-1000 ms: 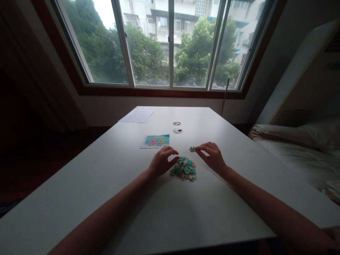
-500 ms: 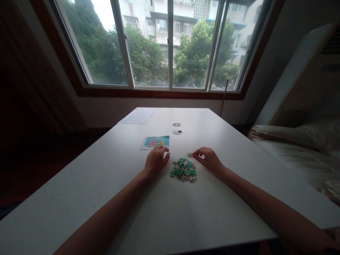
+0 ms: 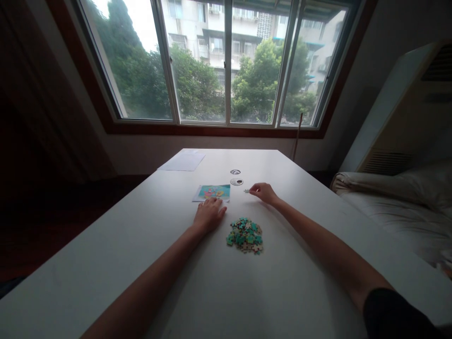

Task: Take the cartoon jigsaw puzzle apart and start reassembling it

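Note:
Between finger and thumb, my right hand [image 3: 264, 193] pinches a small jigsaw piece [image 3: 246, 191] over the table, to the right of a colourful picture sheet [image 3: 213, 192]. My left hand [image 3: 209, 214] rests with its fingers stretched out at the near edge of that sheet, touching or just over it. A heap of jigsaw pieces [image 3: 245, 235], mostly green and teal with some bare tan backs, lies nearer to me, right of my left hand.
Two round grommets [image 3: 236, 181] sit in the white table [image 3: 176, 301] beyond the hands. White paper [image 3: 181, 160] lies at the far left. A couch [image 3: 381, 197] stands along the right side, and a window [image 3: 226, 66] is beyond the table.
My right hand has moved away from the heap, forward and slightly left, carrying the jigsaw piece. My left hand has flattened beside the picture sheet. The view has tilted slightly.

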Motion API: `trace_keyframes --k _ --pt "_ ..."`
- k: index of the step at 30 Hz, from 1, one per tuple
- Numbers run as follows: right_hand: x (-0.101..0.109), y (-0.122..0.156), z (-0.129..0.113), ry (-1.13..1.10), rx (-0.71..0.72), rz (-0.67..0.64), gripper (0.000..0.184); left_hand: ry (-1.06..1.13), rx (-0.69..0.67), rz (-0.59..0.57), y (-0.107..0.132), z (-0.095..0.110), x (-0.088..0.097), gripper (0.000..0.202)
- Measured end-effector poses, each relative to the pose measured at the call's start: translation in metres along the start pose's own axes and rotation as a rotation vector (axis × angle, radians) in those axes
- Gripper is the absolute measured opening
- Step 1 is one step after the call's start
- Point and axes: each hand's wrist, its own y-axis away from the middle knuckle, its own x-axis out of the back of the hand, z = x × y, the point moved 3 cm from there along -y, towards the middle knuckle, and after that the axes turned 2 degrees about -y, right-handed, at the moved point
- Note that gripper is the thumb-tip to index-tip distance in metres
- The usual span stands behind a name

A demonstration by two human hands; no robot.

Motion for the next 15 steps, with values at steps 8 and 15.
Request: trace_keyframes --k 8,15 --pt "-0.03 -0.029 0.005 0.025 -0.073 -0.01 0.013 0.01 -0.021 0.022 -0.002 -0.001 -0.003 0.032" --pt "-0.038 -0.038 0.007 0.025 -0.079 -0.038 0.022 0.009 -0.031 0.031 -0.001 0.0 -0.005 0.03"
